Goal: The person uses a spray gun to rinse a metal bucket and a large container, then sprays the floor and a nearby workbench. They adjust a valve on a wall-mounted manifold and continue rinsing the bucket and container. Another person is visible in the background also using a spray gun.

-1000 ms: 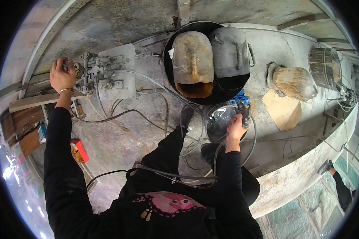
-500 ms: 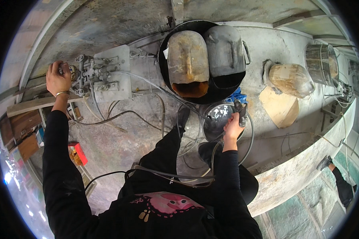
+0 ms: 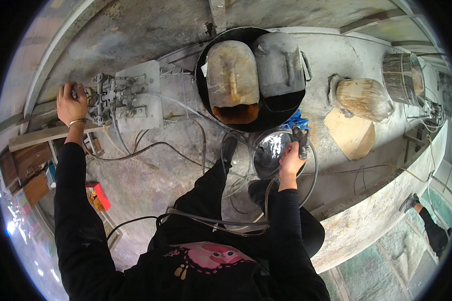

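Note:
At the far left, my left hand is closed round a dark round knob at the end of a metal pump unit with pipe fittings and hoses. Its fingers partly cover the knob. My right hand grips a dark spray gun, held above a black bucket with shiny dark liquid in it. A grey hose runs from the pump unit into this bucket. Another hose loops round the bucket's right side, close to my right hand.
A large black tub holds two upturned jugs, one yellowed and one grey. To the right are a stained container, cardboard and a coated bucket. Hoses cross the floor. Another person's leg shows far right.
The whole view has shifted slightly to the left. Both hands keep their grips, with no clear movement of the knob or the spray gun.

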### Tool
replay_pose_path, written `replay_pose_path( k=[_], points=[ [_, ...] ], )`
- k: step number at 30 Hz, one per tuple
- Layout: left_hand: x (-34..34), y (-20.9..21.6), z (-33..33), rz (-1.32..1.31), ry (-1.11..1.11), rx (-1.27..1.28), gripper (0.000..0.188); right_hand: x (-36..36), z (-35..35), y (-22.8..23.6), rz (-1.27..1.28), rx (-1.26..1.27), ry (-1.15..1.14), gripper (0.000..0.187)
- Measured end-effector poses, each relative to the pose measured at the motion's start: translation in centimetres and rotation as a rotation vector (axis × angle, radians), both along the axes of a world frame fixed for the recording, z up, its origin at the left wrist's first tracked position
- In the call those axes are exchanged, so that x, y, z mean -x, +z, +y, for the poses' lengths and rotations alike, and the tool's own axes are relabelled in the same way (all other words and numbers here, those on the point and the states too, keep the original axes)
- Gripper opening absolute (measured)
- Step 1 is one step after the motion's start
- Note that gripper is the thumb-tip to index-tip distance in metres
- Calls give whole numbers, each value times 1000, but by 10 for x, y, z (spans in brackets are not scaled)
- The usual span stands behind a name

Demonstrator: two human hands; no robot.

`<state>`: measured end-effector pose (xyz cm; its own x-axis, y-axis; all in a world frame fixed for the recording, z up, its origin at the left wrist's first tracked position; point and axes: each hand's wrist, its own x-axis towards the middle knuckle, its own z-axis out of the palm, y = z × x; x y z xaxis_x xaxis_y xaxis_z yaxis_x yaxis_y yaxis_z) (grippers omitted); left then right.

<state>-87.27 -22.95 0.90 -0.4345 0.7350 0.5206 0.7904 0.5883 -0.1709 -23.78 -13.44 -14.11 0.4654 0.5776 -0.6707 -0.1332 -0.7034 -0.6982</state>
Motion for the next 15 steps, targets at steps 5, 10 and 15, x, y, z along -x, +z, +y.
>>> replay_pose_path(
  k=[5, 10, 15],
  points=[
    [0, -1, 0, -12, 15, -3, 16, 1, 2, 1, 28, -2, 4, 27],
    [2, -1, -1, 2, 0, -1, 17, 1, 1, 0, 33, 10, 6, 27],
    [3, -2, -2, 3, 30, 13, 18, 1, 2, -2, 13, 12, 18, 28]
  ],
)
